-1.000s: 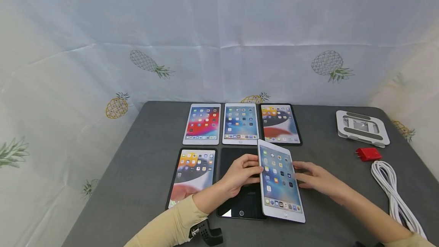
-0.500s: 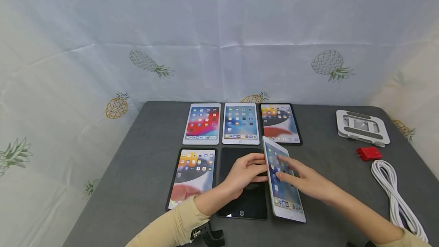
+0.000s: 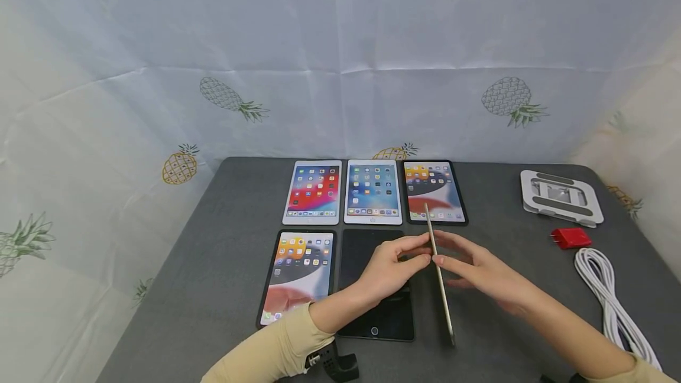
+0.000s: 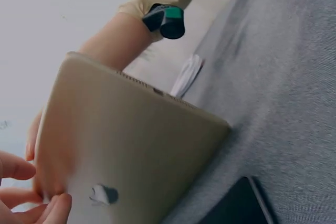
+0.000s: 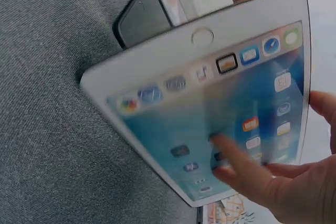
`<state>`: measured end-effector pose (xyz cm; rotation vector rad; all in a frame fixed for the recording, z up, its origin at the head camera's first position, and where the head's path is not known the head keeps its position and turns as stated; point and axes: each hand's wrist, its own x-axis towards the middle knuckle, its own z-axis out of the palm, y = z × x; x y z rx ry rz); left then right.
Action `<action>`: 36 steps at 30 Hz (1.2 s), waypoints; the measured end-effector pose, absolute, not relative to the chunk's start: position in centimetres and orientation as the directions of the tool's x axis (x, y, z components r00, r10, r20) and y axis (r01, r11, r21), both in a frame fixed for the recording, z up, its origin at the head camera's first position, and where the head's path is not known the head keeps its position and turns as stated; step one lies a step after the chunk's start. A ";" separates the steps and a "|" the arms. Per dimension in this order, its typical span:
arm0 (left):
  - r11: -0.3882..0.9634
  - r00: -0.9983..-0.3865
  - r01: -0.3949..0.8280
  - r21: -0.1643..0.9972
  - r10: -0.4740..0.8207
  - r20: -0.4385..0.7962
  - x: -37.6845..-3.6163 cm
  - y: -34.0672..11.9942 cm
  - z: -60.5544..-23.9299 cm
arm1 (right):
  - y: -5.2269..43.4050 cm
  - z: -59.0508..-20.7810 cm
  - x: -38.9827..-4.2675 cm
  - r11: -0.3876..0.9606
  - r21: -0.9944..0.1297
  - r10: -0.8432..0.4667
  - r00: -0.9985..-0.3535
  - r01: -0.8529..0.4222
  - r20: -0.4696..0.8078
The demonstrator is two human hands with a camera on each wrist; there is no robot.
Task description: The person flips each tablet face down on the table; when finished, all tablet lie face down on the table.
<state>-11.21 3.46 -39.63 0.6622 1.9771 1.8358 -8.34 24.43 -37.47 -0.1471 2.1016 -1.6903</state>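
While both hands worked near the front of the dark grey table [image 3: 213,288], a slim tablet [image 3: 441,288] stood nearly on edge between them, just right of a black tablet [image 3: 384,315] whose screen was dark. Left hand [image 3: 387,270]: curved fingers held the slim tablet at its upper long edge and on its metallic back, which bore an apple logo [image 4: 105,195]. Right hand [image 3: 484,273]: the thumb met the upper edge from the opposite side, and the fingers gripped over the lit screen, framed in white. The tablet's lower long edge seemed to touch the table, though neither wrist view settled the contact. Beside the black tablet, on its left, lay a lit tablet with a dark frame [image 3: 298,270]. Behind these, a far row comprised, from left to right, a white-framed tablet with a red and blue display [image 3: 314,194], a white-framed tablet with a blue display [image 3: 373,191] and a second dark-framed tablet [image 3: 433,185]. Toward the table's right side lay a white and grey folded frame [image 3: 561,197], a red plug [image 3: 571,238] and a looped white cable [image 3: 612,300]. Pineapple-printed cloth [image 3: 340,28] hung behind.
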 end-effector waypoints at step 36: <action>0.280 -0.667 -0.114 0.953 0.689 -0.282 -11.1 4.9 -42.6 | 33.0 -38.2 -6.8 0.180 -0.951 -0.215 -0.934 0.250 -0.286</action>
